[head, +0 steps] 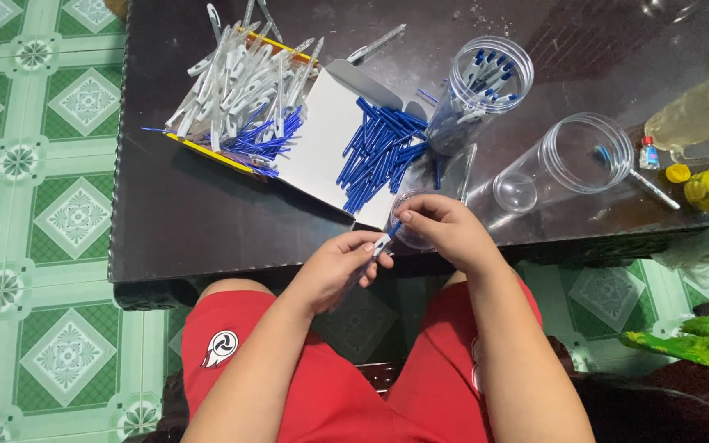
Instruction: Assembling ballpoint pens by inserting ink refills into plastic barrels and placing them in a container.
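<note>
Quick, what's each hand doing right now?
Left hand: closed on a pen.
Right hand: fingers pinching the same pen's blue tip.

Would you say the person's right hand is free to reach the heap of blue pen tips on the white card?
Probably not at once: the right hand is pinching a pen together with the left hand. Otherwise the path to the blue tips looks open.

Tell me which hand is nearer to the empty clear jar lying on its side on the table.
Right. The right hand is at the table's front edge, just left of and below the empty clear jar. The left hand sits farther left, off the table edge.
</note>
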